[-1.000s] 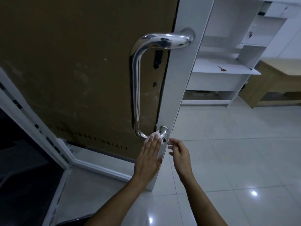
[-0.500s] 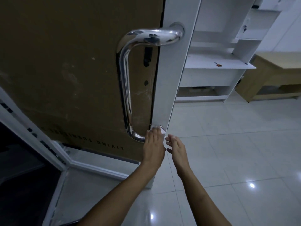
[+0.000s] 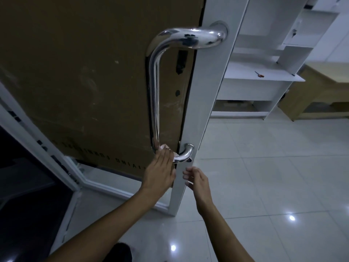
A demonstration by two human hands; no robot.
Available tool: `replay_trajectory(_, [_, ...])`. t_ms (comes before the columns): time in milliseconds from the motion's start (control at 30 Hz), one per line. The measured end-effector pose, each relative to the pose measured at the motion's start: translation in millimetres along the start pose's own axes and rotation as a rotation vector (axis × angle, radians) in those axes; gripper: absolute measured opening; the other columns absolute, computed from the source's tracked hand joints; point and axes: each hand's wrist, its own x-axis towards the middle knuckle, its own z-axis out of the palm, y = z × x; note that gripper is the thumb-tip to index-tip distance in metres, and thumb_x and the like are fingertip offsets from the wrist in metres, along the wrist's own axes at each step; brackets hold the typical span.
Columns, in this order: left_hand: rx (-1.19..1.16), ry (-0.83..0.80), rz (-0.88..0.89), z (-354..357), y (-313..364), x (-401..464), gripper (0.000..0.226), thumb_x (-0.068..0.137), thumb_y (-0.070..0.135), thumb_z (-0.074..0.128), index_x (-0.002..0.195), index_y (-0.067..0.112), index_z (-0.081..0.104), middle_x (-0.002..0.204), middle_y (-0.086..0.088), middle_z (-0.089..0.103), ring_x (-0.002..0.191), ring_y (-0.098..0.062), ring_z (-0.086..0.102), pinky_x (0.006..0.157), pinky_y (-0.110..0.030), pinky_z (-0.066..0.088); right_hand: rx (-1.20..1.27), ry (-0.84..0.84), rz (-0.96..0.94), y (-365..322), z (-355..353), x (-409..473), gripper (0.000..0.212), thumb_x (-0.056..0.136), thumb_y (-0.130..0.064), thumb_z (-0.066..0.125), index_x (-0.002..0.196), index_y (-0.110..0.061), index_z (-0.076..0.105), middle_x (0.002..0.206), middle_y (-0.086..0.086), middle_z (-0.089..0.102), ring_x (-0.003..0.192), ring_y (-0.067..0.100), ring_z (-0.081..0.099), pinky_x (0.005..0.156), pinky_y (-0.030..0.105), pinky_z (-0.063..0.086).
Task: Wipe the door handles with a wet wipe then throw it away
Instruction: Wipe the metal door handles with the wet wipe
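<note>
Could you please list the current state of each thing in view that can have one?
door: open, swung ajar
door handle: being wiped at its lower bend
wet wipe: pressed against the handle under the left hand
left hand: fingers straight, pressing the wipe
right hand: empty, loosely curled beside the door edge

The long chrome door handle point(image 3: 154, 91) stands on the white door frame point(image 3: 204, 110), left of the white shelf unit point(image 3: 264, 76). The left hand point(image 3: 160, 173) presses the white wet wipe point(image 3: 164, 147) on its lower bend; the right hand point(image 3: 197, 181) is just right of the frame.
</note>
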Motion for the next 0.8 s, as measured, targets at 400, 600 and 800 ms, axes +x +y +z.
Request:
replay_trajectory(400, [-0.505,-0.011,0.245,-4.1,15.5,11.5,0.054,0.093,0.023,0.028,0.144,0.009,0.040,0.154,-0.004,0.034,0.144,-0.017,0.027,0.118,-0.031,0.008,0.326,0.068,0.116,-11.6,24.9,-8.8,0.031,0.102,-0.026,0.042,0.111,-0.013,0.069,0.103,0.003,0.075,0.100,0.012,0.069,0.085,0.028,0.053])
replay_trajectory(600, [-0.817,0.073,0.277,-1.2,-7.8,-4.2,0.045,0.098,0.019,0.041,0.143,0.012,0.043,0.151,-0.001,0.040,0.143,-0.007,0.028,0.118,-0.024,0.020,0.543,0.054,0.279,-35.8,44.8,14.6,0.051,0.102,-0.046,0.038,0.099,-0.004,0.066,0.088,0.013,0.074,0.076,0.017,0.071,0.062,0.025,0.052])
replay_trajectory(800, [-0.808,0.241,0.201,-6.9,-29.0,-23.4,0.031,0.089,0.010,0.046,0.114,0.011,0.065,0.116,-0.003,0.065,0.110,-0.013,0.058,0.101,-0.024,0.042,0.910,-0.005,0.354,-35.7,40.2,50.1,0.079,0.094,-0.069,0.026,0.101,0.000,0.065,0.090,0.015,0.063,0.084,0.024,0.060,0.088,0.035,0.046])
